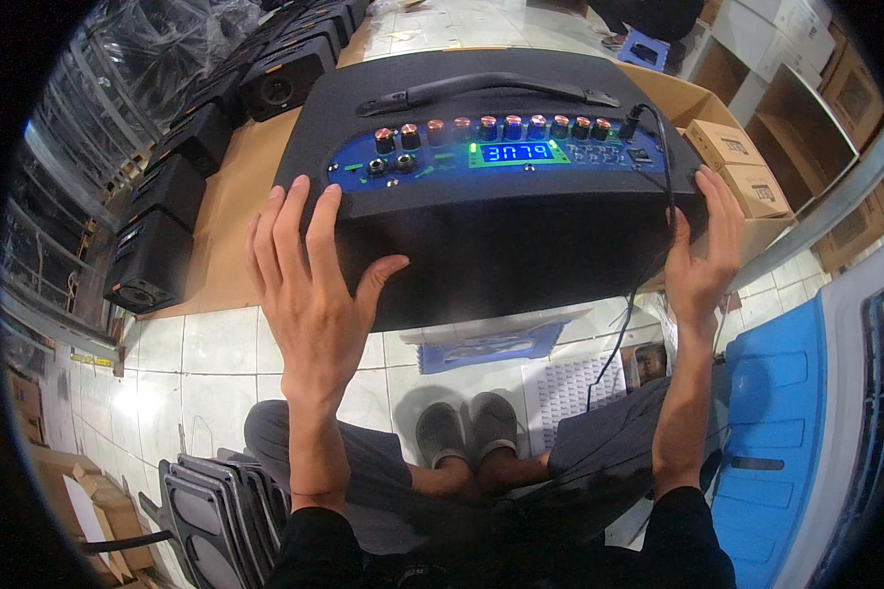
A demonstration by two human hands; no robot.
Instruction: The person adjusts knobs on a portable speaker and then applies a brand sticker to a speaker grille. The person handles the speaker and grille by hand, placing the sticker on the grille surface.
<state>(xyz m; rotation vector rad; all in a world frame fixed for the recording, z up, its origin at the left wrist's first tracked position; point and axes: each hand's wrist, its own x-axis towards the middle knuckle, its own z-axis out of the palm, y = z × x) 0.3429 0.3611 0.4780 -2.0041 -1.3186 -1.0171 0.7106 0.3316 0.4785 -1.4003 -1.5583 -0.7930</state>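
Note:
A large black amplifier speaker (521, 240) stands in front of me, its top and near side showing. Its glowing blue control panel (432, 162) carries a row of copper-topped knobs, sockets and a lit display. A black strap handle (491, 88) crosses the top behind the panel. My left hand (314, 285) touches the speaker's left end, fingers spread and thumb out on the near side. My right hand (702, 250) is at the right end, fingers bent over the corner and thumb against the near side. Past that thumb runs a black cable (670, 162), plugged into the panel's right end.
Black speakers (157, 245) line the left on brown board. An open carton (697, 93) with small boxes (751, 187) stands right of the speaker. Below are a blue stool (491, 348) and a white perforated sheet (570, 393). Stacked black frames (211, 510) stand lower left; a blue panel (771, 402) is right.

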